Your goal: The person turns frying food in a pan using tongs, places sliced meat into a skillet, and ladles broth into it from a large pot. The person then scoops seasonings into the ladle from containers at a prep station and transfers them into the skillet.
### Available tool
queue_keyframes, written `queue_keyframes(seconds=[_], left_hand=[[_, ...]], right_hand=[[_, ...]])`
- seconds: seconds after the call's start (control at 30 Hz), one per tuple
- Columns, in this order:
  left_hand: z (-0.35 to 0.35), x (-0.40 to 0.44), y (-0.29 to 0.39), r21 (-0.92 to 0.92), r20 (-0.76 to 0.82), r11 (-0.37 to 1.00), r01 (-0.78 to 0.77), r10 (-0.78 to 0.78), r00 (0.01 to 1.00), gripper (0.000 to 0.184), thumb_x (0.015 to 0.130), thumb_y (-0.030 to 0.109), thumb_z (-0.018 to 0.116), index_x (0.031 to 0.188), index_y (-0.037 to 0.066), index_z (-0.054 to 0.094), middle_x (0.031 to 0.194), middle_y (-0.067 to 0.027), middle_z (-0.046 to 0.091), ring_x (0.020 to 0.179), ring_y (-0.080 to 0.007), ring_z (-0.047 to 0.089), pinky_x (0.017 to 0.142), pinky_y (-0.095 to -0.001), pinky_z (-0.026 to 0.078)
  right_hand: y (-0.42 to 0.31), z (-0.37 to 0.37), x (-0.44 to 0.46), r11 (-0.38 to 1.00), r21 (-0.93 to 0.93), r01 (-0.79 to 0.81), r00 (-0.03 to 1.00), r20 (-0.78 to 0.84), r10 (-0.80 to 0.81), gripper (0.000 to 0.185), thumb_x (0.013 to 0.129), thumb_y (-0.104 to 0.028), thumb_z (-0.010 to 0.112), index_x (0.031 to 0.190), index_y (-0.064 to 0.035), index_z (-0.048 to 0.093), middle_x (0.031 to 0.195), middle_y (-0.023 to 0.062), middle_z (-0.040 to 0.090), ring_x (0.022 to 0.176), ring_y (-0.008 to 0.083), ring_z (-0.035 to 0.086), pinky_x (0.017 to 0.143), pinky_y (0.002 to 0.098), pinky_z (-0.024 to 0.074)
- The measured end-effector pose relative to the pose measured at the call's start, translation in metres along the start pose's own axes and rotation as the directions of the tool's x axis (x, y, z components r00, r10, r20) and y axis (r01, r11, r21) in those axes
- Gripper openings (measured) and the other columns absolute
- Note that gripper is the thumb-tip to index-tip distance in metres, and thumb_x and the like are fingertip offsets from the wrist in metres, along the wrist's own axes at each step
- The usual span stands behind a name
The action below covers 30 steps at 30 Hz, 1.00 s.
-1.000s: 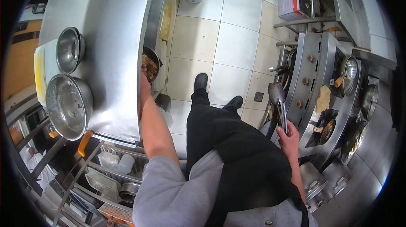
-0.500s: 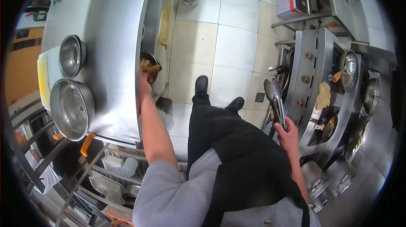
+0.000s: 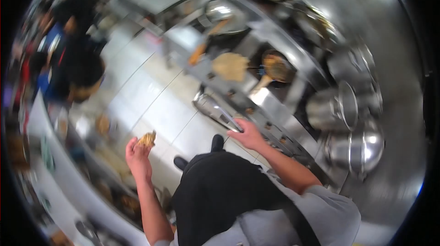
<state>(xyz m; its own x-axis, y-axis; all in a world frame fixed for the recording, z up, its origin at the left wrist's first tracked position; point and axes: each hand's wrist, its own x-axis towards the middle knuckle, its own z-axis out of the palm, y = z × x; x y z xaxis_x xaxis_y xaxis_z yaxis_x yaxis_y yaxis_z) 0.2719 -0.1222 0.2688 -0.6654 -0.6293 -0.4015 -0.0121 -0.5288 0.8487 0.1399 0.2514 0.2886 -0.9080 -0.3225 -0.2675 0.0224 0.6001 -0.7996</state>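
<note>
Browned shredded food (image 3: 147,139) is pinched in the fingers of my left hand (image 3: 138,155), held above the floor between counter and stove. Metal tongs (image 3: 220,108) extend from my right hand (image 3: 247,134), which is closed around their handle end beside the stove front. On the stove (image 3: 256,97), a small pan (image 3: 276,66) holds orange-brown food. A flat tan piece (image 3: 230,66) lies to its left, and a metal bowl or pan (image 3: 224,14) with an orange-handled utensil (image 3: 198,54) is behind that. The view is blurred by motion.
Several steel pots (image 3: 327,108) stand right of the stove. A white counter (image 3: 78,195) runs along the left, with containers (image 3: 130,204) under its edge. People in dark clothes (image 3: 80,58) are at the upper left. Tiled floor (image 3: 160,108) lies between.
My view has swung right toward the stove. My left hand has come out from the food pan by the counter, carrying some food. My right hand still holds the tongs.
</note>
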Motion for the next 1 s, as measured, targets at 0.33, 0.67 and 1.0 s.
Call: queue_keyframes(seconds=[0.33,0.67,1.0], left_hand=[[0.361,0.009,-0.036,0.252,0.669,0.963,-0.100,-0.098,0.737,0.027,0.096,-0.002,0.055,0.123,-0.003,0.053,0.107,-0.0125,0.067,0.093,-0.0186,0.067,0.083,-0.0302,0.054],[0.576,0.019,-0.145,0.298,0.889,0.919,-0.258,-0.169,0.425,0.024,0.096,-0.001,0.058,0.120,-0.001,0.058,0.095,-0.0057,0.069,0.080,-0.0102,0.064,0.073,-0.0230,0.051],[0.692,0.050,-0.267,0.272,0.917,0.463,-0.844,-0.391,0.081,0.046,0.085,0.003,0.068,0.130,0.001,0.058,0.106,-0.0138,0.071,0.091,-0.0268,0.069,0.082,-0.0363,0.055]], right_hand=[[0.092,-0.150,-0.057,0.947,0.290,-0.135,0.808,-0.521,0.275,0.044,0.083,-0.027,0.078,0.115,-0.0003,0.067,0.080,0.0062,0.067,0.068,0.0124,0.058,0.064,0.0316,0.0479],[0.157,-0.193,-0.120,0.830,0.538,-0.148,0.651,-0.579,0.491,0.046,0.084,-0.021,0.077,0.123,0.0007,0.064,0.084,0.0032,0.066,0.072,0.0100,0.056,0.068,0.0278,0.0475],[0.171,-0.181,-0.145,0.715,0.672,-0.191,0.517,-0.551,0.655,0.050,0.084,-0.021,0.077,0.127,0.0010,0.062,0.094,0.0072,0.070,0.081,0.0126,0.063,0.075,0.0291,0.0512]])
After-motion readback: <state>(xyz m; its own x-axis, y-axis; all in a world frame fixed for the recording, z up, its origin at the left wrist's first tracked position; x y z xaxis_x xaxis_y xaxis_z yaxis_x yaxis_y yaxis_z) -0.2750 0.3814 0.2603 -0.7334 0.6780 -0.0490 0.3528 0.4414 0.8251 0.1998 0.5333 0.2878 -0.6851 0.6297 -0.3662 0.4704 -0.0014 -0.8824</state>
